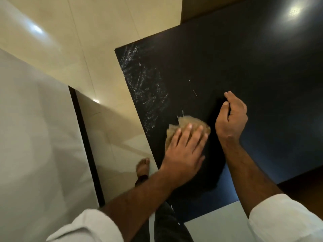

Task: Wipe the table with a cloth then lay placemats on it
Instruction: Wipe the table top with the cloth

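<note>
A glossy black table [253, 70] fills the right of the head view. A crumpled tan cloth [187, 124] lies on it near the left edge. My left hand [185, 151] presses flat on the cloth, fingers spread over it. My right hand [231, 117] hovers just right of the cloth, fingers loosely curled, holding nothing. Wet streaks [145, 84] shine on the table's left part. No placemats are in view.
Cream floor tiles [97, 41] lie left of the table. A large white surface with a dark edge [35, 137] stands at the left. My bare foot [143, 167] is on the floor by the table's left edge. The table's near corner sits close to my legs.
</note>
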